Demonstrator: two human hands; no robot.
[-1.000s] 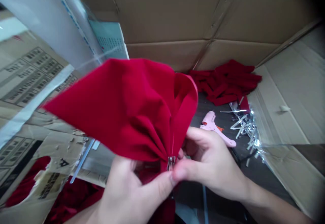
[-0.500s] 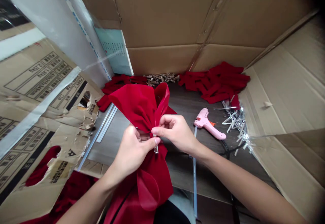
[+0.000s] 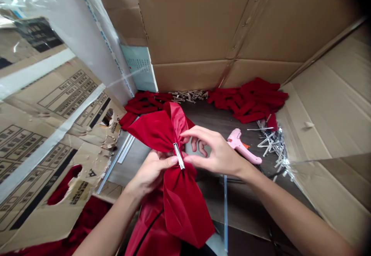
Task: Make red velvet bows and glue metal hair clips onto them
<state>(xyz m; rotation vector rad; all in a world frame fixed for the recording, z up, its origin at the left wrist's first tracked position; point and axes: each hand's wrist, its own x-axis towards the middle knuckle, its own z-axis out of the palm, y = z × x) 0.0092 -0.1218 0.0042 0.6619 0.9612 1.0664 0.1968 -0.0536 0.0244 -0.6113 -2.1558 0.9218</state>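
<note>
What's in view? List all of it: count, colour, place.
Bow: 1, red, centre
Clip: 1, silver, on the bow's pinched middle
Loose clips: uncounted, silver, table back
Fabric strips: two piles, red, table back
Glue gun: 1, pink, right
Ties: uncounted, silver, far right
Clear sticks: several, bluish, both sides
Cardboard: several panels, brown, back and sides
Card: 1, pale blue, back left
Other fabric: uncounted, red, lower left
Table: 1, dark grey-brown, middle
Left fingers: one set, bare, holding the bow
Right fingers: one set, bare, beside the clip
</note>
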